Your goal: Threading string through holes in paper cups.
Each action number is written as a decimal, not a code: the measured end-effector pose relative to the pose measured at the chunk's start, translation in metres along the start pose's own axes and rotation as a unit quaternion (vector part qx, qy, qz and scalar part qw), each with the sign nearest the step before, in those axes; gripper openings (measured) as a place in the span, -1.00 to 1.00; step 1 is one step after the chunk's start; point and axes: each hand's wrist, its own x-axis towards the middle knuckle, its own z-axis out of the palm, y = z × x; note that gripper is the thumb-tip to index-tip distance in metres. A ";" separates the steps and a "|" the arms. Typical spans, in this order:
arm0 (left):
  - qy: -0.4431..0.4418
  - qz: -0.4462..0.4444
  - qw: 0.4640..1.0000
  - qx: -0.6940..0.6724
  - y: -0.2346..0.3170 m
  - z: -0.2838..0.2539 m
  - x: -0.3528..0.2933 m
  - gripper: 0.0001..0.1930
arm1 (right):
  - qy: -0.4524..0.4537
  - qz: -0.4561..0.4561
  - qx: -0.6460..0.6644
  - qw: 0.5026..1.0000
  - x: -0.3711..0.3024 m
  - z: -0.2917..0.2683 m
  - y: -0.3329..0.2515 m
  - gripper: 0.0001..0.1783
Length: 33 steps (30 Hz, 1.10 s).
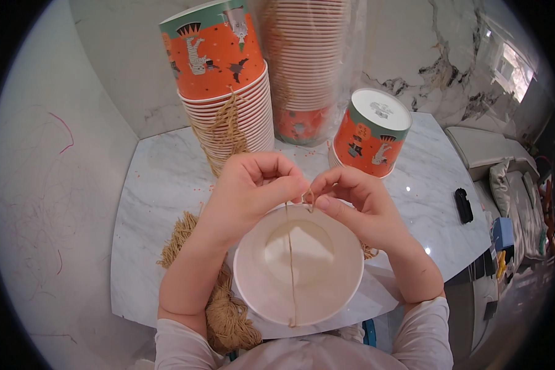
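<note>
A white-lined paper bucket faces me with its mouth toward me, close to my body. One strand of tan string runs across its opening from the far rim to the near rim. At the far rim my left hand pinches the string between thumb and forefinger. Beside it, nearly touching, my right hand pinches a small loop of the same string. Whether a knot sits between the fingertips is too small to tell. A bundle of tan string lies beneath my left forearm.
Behind my left hand rises a tall stack of orange paper buckets, tan strands draped over it. Further back stands a plastic-wrapped bucket stack. An upturned orange bucket is at right, a black object near the marble table's right edge.
</note>
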 end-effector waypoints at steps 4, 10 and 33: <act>0.005 -0.005 1.000 0.007 0.001 0.001 0.004 -0.92 | 0.007 -0.028 -0.006 1.000 0.000 0.001 -0.001 -0.81; -0.009 -0.029 1.000 0.001 -0.009 0.003 0.012 -0.88 | 0.004 -0.019 0.052 0.998 0.007 -0.003 0.010 -0.83; 0.000 0.015 0.997 -0.075 -0.021 0.000 0.016 -0.74 | -0.006 -0.076 -0.066 0.995 0.021 -0.015 0.031 -0.90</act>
